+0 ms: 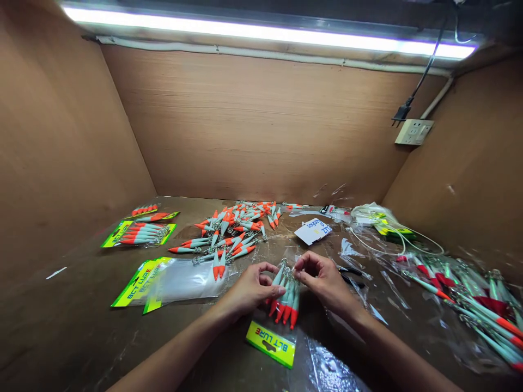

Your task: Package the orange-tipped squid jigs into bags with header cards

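Between my two hands lies a clear plastic bag with several pale and orange fishing lures [289, 304] inside, their hooks pointing away from me. Its yellow-green header card [270, 343], printed "LURE", lies nearest me. My left hand [254, 287] is closed at the bag's left side, thumb over the lures. Near the hook end, my right hand [321, 279] pinches the bag's clear film. Finger contact is partly hidden by the fingers themselves. Left of my left hand are flat clear bags [192, 279] with yellow headers, two lures [219, 265] lying on them.
A pile of loose lures [232, 228] spreads behind. Filled packs [143, 234] lie at left. To the right are a handwritten card [314, 232], dark-handled pliers [352, 276], plastic scraps and more lures [486, 310]. A plug [402, 112] hangs by a wall socket [414, 132].
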Motion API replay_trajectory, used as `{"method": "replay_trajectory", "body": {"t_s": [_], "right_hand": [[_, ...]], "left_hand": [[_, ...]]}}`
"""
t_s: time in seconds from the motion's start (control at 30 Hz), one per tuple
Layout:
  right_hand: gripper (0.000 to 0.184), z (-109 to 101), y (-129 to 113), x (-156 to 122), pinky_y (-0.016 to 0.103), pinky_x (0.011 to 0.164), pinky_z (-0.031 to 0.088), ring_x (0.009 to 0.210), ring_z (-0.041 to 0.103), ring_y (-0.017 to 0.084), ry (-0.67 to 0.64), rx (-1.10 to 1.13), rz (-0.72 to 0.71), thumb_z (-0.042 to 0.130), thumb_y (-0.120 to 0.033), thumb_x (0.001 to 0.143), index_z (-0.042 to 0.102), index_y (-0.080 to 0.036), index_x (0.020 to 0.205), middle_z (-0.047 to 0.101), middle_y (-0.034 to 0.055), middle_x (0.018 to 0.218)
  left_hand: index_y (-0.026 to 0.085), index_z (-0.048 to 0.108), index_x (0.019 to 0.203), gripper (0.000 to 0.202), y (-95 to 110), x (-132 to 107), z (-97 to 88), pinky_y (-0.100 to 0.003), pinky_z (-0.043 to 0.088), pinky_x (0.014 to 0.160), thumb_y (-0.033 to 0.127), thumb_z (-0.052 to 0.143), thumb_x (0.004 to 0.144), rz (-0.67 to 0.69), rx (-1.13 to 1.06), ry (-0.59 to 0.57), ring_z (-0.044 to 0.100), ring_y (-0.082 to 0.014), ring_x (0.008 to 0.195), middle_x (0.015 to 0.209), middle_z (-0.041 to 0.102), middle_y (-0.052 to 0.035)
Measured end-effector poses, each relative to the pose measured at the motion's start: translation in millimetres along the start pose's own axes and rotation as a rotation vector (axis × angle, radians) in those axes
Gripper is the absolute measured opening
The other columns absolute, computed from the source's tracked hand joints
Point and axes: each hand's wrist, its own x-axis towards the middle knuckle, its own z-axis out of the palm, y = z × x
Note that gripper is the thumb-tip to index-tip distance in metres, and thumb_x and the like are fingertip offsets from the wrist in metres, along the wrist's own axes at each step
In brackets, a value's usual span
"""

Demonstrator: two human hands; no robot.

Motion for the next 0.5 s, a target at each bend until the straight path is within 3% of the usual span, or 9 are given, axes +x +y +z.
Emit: {"method": "replay_trajectory", "body": {"t_s": [0.13, 0.23, 0.3, 0.4, 0.5], "right_hand": [[0.014, -14, -1, 3, 0.027, 0.069, 0.047, 0.075, 0.062, 0.017, -0.064, -0.093, 0.010, 0.066, -0.032, 0.087, 0.070, -0.019, 0.091, 0.070, 0.0017, 0.082], [0.016, -17, 9, 6, 0.028, 0.069, 0.047, 0.077, 0.064, 0.019, -0.020, -0.198, 0.018, 0.063, -0.031, 0.088, 0.072, -0.019, 0.092, 0.072, 0.0025, 0.083], [0.017, -14, 17, 8, 0.029, 0.072, 0.049, 0.080, 0.067, 0.020, -0.059, -0.229, 0.029, 0.062, -0.030, 0.088, 0.074, -0.019, 0.093, 0.074, 0.0034, 0.086], [0.019, -7, 25, 9, 0.031, 0.080, 0.050, 0.087, 0.068, 0.021, -0.133, -0.282, 0.005, 0.061, -0.026, 0.088, 0.075, -0.020, 0.098, 0.075, 0.0047, 0.094], [0.021, -3, 27, 11, 0.032, 0.085, 0.049, 0.091, 0.067, 0.021, -0.169, -0.381, -0.058, 0.064, -0.020, 0.085, 0.076, -0.021, 0.102, 0.074, 0.0051, 0.099]], "left_hand": [[0.016, 0.061, 0.120, 0.060, 13, -2, -22.5, -0.022, 0.038, 0.052, 0.042, 0.081, 0.070, 0.025, 0.267, -0.102, 0.056, -0.0129, 0.056, 0.071, 0.066, 0.0009], [0.020, 0.068, 0.113, 0.044, 23, -8, -32.4, -0.025, 0.041, 0.063, 0.042, 0.076, 0.075, 0.192, 0.648, 0.099, 0.062, -0.0184, 0.073, 0.084, 0.070, -0.0031], [0.022, 0.071, 0.103, 0.034, 26, -14, -30.5, -0.026, 0.040, 0.066, 0.045, 0.073, 0.078, 0.232, 0.843, 0.215, 0.063, -0.0204, 0.078, 0.086, 0.070, -0.0036], [0.024, 0.071, 0.094, 0.029, 23, -23, -19.8, -0.027, 0.039, 0.068, 0.049, 0.071, 0.080, 0.201, 0.983, 0.225, 0.064, -0.0229, 0.083, 0.088, 0.071, -0.0042], [0.025, 0.071, 0.098, 0.028, 16, -26, -11.3, -0.027, 0.041, 0.070, 0.048, 0.069, 0.083, 0.213, 0.962, 0.227, 0.065, -0.0232, 0.086, 0.093, 0.071, -0.0044]]}}
